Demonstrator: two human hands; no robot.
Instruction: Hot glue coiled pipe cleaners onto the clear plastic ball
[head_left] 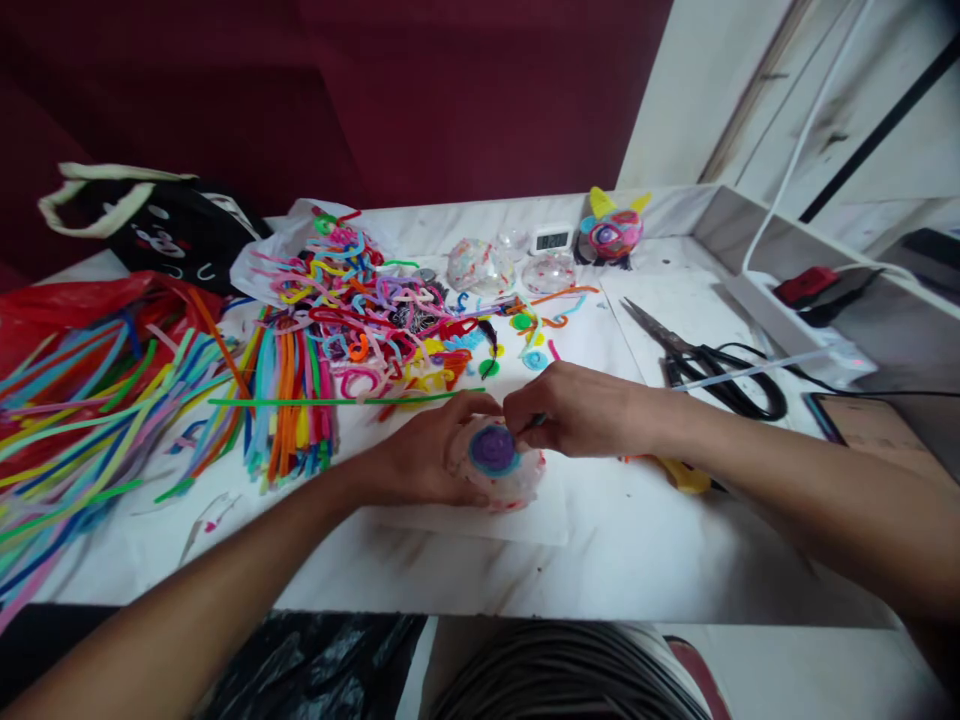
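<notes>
A clear plastic ball [517, 488] with coloured bits in it rests low over a white sheet [465, 525]. My left hand [420, 455] is wrapped round its left side. On the ball's upper face sits a coiled purple disc [493, 448] with a light blue rim. My right hand [553, 408] is closed in a pinch at the upper right edge of the disc; whatever is between its fingertips is hidden. A long green pipe cleaner [337, 402] stretches leftward from behind my left fingers, and its right end is out of sight.
Bundled pipe cleaners [289, 400] and a tangled heap of pieces [375, 310] cover the left and middle. Black-handled scissors [697, 360] lie right, beyond my right forearm. Behind stand clear balls [480, 266], a small clock [552, 239] and a decorated horned ball [611, 232].
</notes>
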